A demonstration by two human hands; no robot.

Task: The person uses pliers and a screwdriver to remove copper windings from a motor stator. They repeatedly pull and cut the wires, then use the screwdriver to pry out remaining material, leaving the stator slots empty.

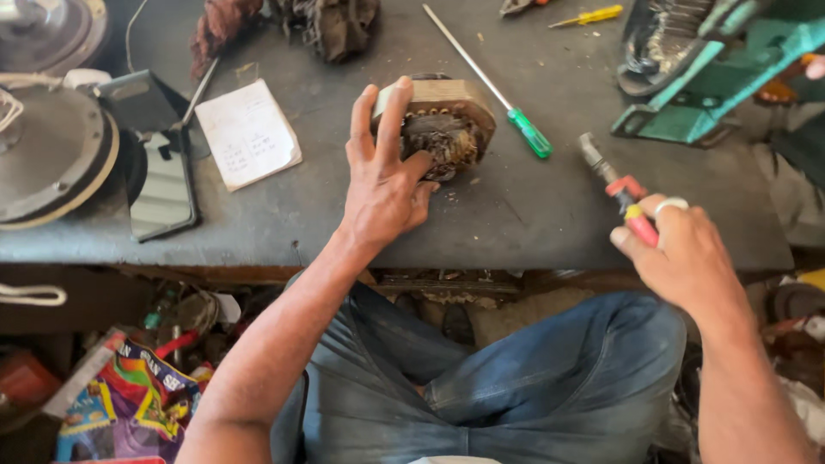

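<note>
My left hand (384, 176) grips a round motor stator (455, 116) with dark copper windings, tilted up on the dark workbench (516, 215). Fingers wrap its left rim and the thumb touches the windings. My right hand (683, 253) is closed around the red handles of a pair of pliers (614, 180), jaws pointing up-left, a short way right of the stator. A white ring shows on one finger.
A long green-handled screwdriver (498, 94) lies just behind the stator. A paper note (249, 133), a phone (163, 193) and round metal fan covers (51, 155) sit left. A green vise (713, 86) stands back right, a yellow screwdriver (593, 15) at the back. Clutter lies below the bench.
</note>
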